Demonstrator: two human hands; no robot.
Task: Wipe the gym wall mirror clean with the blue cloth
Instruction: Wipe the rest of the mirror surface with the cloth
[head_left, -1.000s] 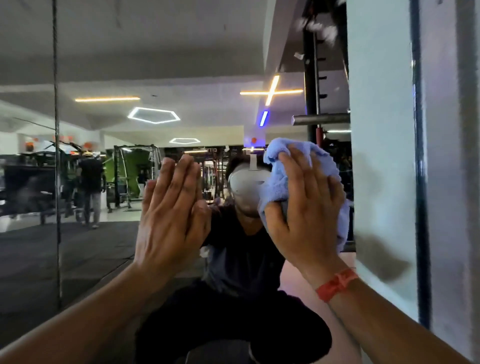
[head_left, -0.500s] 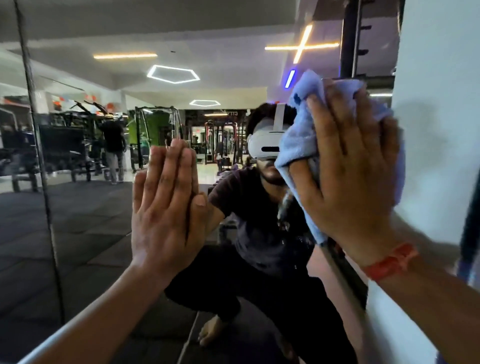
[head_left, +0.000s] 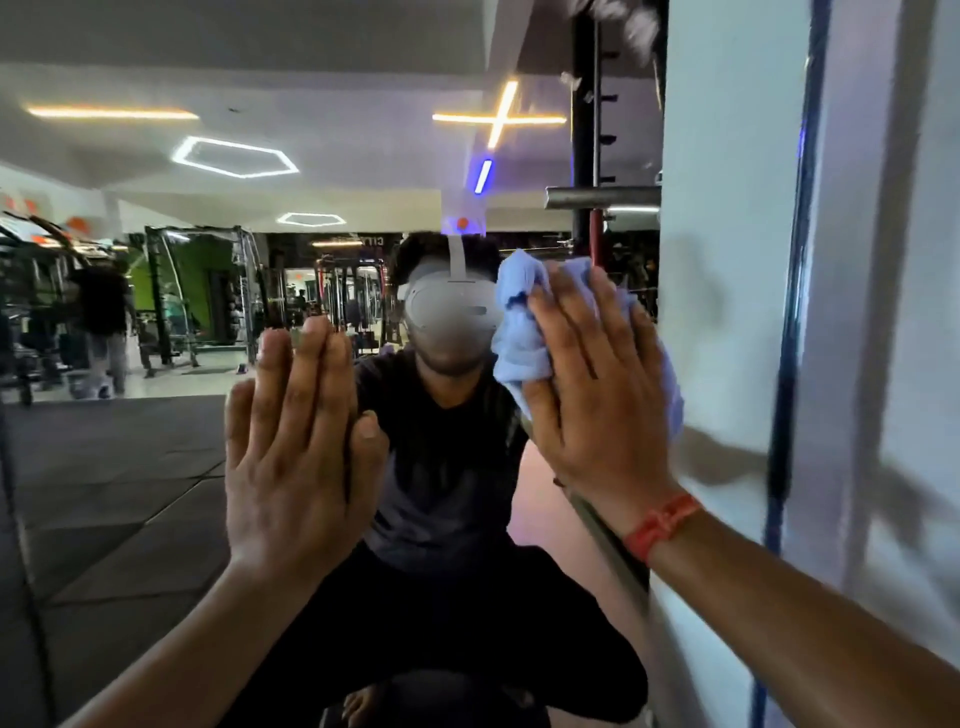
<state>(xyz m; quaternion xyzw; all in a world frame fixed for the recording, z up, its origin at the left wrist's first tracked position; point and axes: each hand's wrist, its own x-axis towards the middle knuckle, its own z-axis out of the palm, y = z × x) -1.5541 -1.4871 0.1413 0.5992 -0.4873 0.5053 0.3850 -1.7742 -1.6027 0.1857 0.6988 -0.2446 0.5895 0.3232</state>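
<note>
We take the mirror (head_left: 156, 467) as our reference and work across it from its left side to its right edge. In the left part of the glass we record a reflected gym floor of dark mats, exercise machines and a standing figure in dark clothes, with a hexagonal ceiling light (head_left: 235, 157) reflected above. Nearer the mirror's centre, our left hand (head_left: 296, 447) lies flat against the glass, fingers straight, pressed together and pointing up, the thumb alongside the palm; it holds nothing. Directly right of that hand, the mirror shows our own reflection, crouched, in a dark shirt and wearing a white headset. Right of the reflection, close to the mirror's right edge, our right hand (head_left: 597, 384) presses the blue cloth (head_left: 519, 332) against the glass. Its fingers are extended and slightly spread over the bunched fabric, which shows past the fingertips and on both sides of the hand. A red wristband (head_left: 661, 526) sits on that wrist. Beyond the mirror's right edge stands a white wall (head_left: 727, 312), on which the shadow of the arm falls, and a dark vertical strip (head_left: 789, 364) runs down it.
</note>
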